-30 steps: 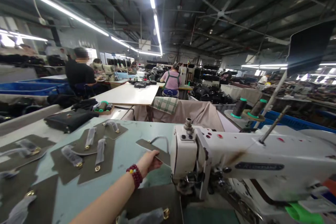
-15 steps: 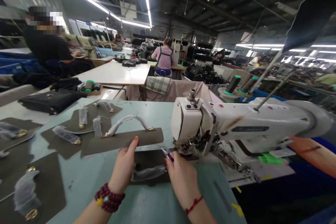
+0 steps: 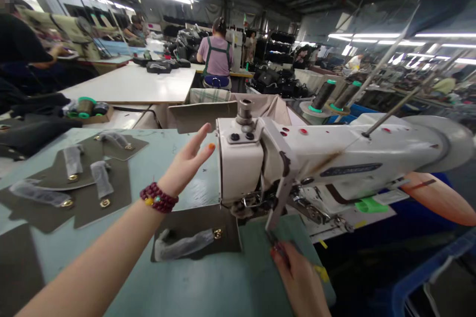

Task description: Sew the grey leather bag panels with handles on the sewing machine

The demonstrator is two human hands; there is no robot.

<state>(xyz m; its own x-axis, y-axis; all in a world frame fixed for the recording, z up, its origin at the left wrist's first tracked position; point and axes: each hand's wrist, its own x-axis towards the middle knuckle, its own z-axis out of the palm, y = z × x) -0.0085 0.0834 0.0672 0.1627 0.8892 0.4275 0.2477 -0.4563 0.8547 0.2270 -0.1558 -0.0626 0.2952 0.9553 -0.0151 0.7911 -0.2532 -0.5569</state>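
My left hand [image 3: 188, 161] is stretched out over the far side of the table, fingers spread and holding nothing. Just past its fingertips, at the table's back edge, is a grey-brown panel [image 3: 203, 115], apart from the hand. My right hand [image 3: 299, 275] is closed around what look like small thread snips [image 3: 279, 250], low over the tabletop right of the needle area. Between the hands lies another grey-brown panel [image 3: 193, 218], its plastic-wrapped handle [image 3: 186, 246] fixed with gold-coloured hardware. Its upper right corner reaches beside the foot of the white sewing machine [image 3: 241, 163].
Several more panels with wrapped handles [image 3: 102, 178] overlap at the left. Dark thread cones [image 3: 323, 96] stand behind the machine. A beige cloth-lined bin [image 3: 260, 104] adjoins the table's back edge. A blue crate [image 3: 405, 287] is at lower right. Co-workers sit farther back.
My left hand has let go of the panel it held, which is now beyond the back edge. My right hand has moved right and nearer with the snips, off the other panel. The view has shifted.
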